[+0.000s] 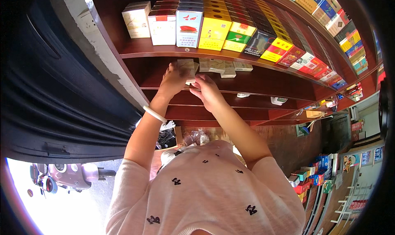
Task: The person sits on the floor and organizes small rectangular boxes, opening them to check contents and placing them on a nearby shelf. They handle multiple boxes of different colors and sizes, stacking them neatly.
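My left hand, with a white bangle on its wrist, grips a pale cigarette pack at the front of the second shelf. The pack is partly covered by the fingers, and another pale pack shows just behind its right edge. Close by on the right, my right hand has its fingertips at the pack's lower corner; whether they pinch it is hard to see. Several more pale packs lie flat on the same shelf, to the right of both hands.
Above, the upper wooden shelf holds tight rows of cigarette packs. A dark curtain hangs at the left, beside the cabinet's side panel. Lower shelves hold a few small items. An open box stands on the floor below.
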Demonstrator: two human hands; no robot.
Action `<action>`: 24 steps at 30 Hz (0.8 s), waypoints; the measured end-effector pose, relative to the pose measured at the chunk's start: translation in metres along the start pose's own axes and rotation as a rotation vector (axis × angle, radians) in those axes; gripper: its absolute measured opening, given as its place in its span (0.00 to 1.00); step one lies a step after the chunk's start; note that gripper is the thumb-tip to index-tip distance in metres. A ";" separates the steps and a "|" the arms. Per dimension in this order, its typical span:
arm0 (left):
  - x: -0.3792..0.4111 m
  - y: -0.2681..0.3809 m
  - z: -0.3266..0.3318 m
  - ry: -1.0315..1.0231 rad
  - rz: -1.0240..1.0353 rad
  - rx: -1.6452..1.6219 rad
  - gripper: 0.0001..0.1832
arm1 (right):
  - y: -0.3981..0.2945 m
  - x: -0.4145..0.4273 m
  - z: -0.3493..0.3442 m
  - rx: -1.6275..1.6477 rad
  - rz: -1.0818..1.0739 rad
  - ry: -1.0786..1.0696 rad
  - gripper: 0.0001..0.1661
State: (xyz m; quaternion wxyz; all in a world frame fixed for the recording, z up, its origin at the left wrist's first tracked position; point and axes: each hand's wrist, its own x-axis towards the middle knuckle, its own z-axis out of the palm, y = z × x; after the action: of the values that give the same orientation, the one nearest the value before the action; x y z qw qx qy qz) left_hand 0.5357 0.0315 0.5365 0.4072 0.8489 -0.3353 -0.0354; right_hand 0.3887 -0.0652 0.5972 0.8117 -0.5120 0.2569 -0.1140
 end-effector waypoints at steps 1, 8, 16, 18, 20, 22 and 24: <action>-0.001 -0.003 0.002 0.001 0.017 -0.096 0.35 | 0.001 0.002 -0.003 0.053 -0.032 -0.033 0.13; -0.053 0.050 -0.033 -0.075 -0.157 -0.844 0.32 | 0.007 -0.002 -0.008 -0.070 -0.203 -0.155 0.19; -0.091 0.068 -0.060 -0.052 -0.225 -1.379 0.27 | -0.027 -0.051 0.021 -0.764 -0.798 -0.254 0.18; -0.097 0.062 -0.069 -0.115 -0.306 -1.713 0.34 | -0.036 -0.046 0.013 -0.659 -0.810 -0.334 0.16; -0.101 0.055 -0.075 -0.320 -0.174 -1.874 0.40 | -0.064 -0.053 0.019 -0.720 -0.724 -0.328 0.18; -0.102 0.058 -0.075 -0.464 -0.121 -1.965 0.42 | -0.076 -0.046 0.018 -0.687 -0.691 -0.424 0.22; -0.105 0.057 -0.072 -0.499 -0.144 -1.922 0.42 | -0.085 -0.043 0.020 -0.640 -0.517 -0.555 0.25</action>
State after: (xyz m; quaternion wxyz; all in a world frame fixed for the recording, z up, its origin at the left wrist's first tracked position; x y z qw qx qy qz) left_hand 0.4476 0.1171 0.6034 0.8363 0.1450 -0.1881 -0.4941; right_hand 0.3700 -0.0688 0.6925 0.5967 -0.7936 -0.0822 -0.0863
